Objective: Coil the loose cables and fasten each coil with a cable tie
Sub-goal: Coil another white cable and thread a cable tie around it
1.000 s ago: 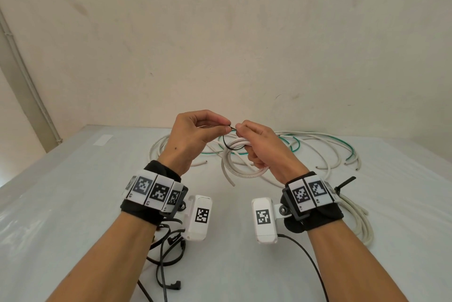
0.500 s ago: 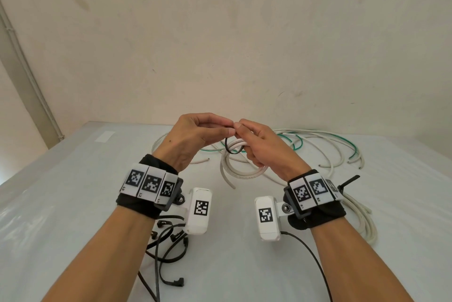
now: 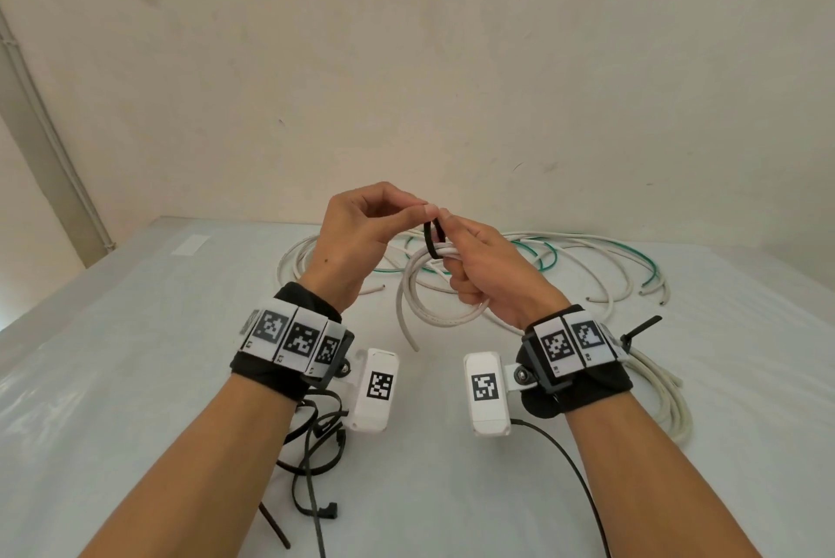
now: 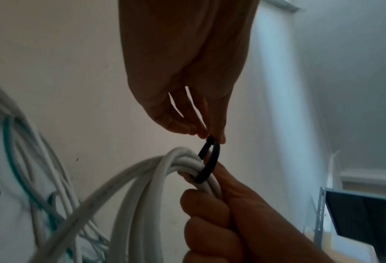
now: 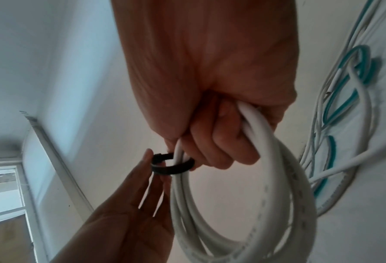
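1. Pale, scuffed plaster wall rises behind a white-covered table, with a grey conduit running down the wall's left side.
2. Both hands are raised above the table's middle, fingertips meeting.
3. The right hand has its fingers curled tight round a white cable coil, several loops gathered in the fist; one free end of the coil hangs down toward the table.
4. A black cable tie loops round the bundled strands just beside the right hand's fingers, its loop loose and not drawn snug.
5. The left hand pinches the top of that tie between thumb and fingertips, the other fingers bent alongside.
6. Behind the hands, loose white cables and green cables sprawl across the far part of the table.
7. Another white cable bundle lies at the right, near the right wrist.
8. Spare black cable ties lie in a heap on the table below the left wrist.
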